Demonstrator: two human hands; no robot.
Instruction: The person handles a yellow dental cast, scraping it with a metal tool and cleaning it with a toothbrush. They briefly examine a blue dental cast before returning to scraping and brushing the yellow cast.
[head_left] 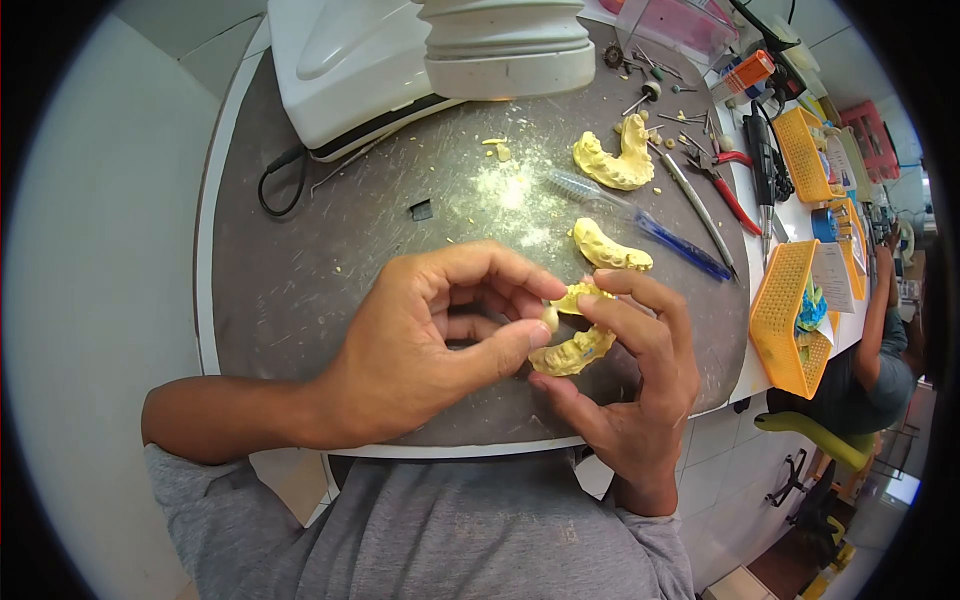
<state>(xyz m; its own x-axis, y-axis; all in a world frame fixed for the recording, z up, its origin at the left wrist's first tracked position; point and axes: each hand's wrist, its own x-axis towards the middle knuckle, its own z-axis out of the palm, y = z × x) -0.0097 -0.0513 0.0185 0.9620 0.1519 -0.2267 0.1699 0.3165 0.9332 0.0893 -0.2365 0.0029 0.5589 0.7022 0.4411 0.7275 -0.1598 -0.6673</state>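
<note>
My right hand (640, 375) is closed round a yellow dental cast (575, 354), its fingers on the upper side and its thumb at the lower edge. My left hand (430, 340) pinches a small pale piece (550, 318) between thumb and fingers, at the left side of that cast. Whether the piece touches the cast cannot be made out. Just above the hands, a short yellow cast section (608, 247) lies on the grey mat. Farther up rests a horseshoe-shaped yellow cast (615, 155).
A blue-handled brush (680, 246) and a metal tool (697, 205) lie right of the casts. Red-handled pliers (735, 200) and yellow baskets (790, 315) are farther right. A white nozzle (510, 70) hangs above yellow powder (510, 190). Another person (880, 360) sits at far right.
</note>
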